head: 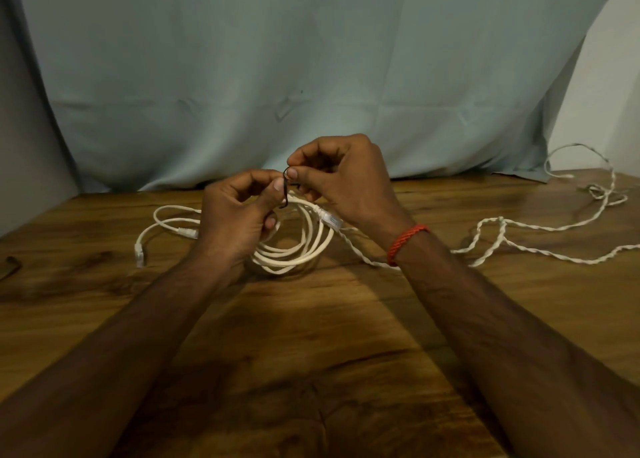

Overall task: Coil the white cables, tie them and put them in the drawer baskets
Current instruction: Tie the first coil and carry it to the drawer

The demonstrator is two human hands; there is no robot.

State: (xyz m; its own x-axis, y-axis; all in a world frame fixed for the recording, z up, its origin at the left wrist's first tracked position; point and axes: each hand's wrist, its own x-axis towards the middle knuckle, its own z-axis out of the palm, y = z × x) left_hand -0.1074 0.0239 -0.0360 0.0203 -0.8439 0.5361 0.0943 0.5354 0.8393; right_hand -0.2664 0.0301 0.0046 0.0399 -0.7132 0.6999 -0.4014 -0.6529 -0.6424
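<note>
A coiled white cable [298, 249] hangs from my hands just above the wooden table [311, 353]. A thin dark tie [286, 187] loops around the top of the coil. My left hand [239, 222] holds the coil and pinches the tie's lower part. My right hand [343, 180] pinches the tie's upper loop between thumb and forefinger. The cable's loose end with a clear plug [139, 255] trails on the table to the left. A second, twisted white cable [540, 229] lies uncoiled on the right side of the table.
A pale blue-green cloth [311, 76] hangs behind the table's far edge. Another dark tie [10, 265] lies near the table's left edge. A red braided band [403, 244] circles my right wrist. No drawer or basket is in view.
</note>
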